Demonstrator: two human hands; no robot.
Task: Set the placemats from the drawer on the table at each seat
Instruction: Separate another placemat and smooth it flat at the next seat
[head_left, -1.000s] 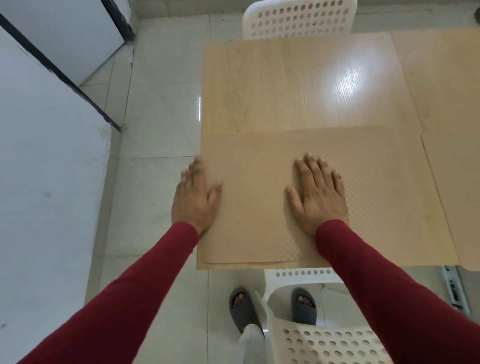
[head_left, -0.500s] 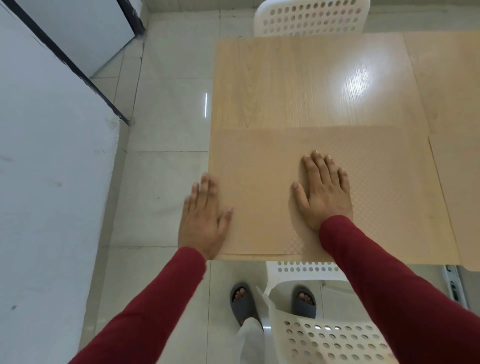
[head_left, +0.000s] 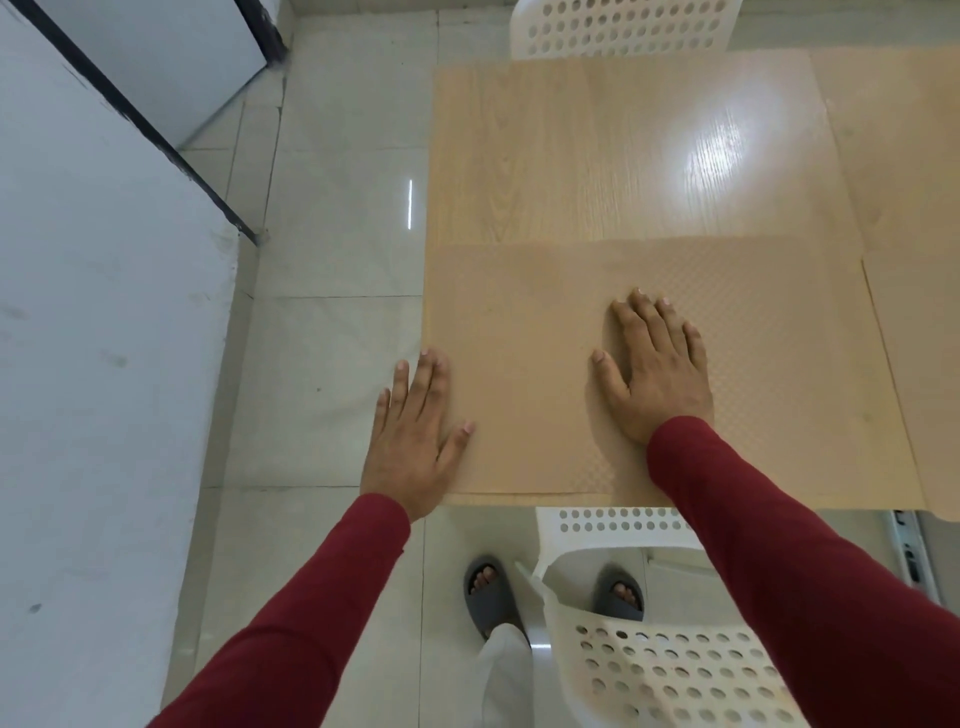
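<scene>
- placemat (head_left: 545, 364): tan, textured, lying flat on the near left corner of the wooden table (head_left: 597, 156). its near edge now sits just inside the table edge; a second ago it overhung toward the person and out past the left side. judged: it has been slid up into place.
- right hand (head_left: 657, 371): spread flat, palm down, pressing mid-mat, holding nothing. it has stayed there through the last second.
- left hand (head_left: 415, 431): spread flat, fingers straight, lying along the mat's left edge, thumb on the mat, outer fingers over the floor (head_left: 322, 364). it has drifted back toward the near corner. judged: squaring the edge.
- meaning: this seat looks about finished; only the release is left.
- count, placemats: three in view. this one, one just beside it at right (head_left: 919, 389), one at far right (head_left: 898, 130), both cut by the frame.
- count, white perforated chairs: two. near chair (head_left: 675, 675), far chair (head_left: 618, 31).
- count, hands: two, red sleeves.
</scene>
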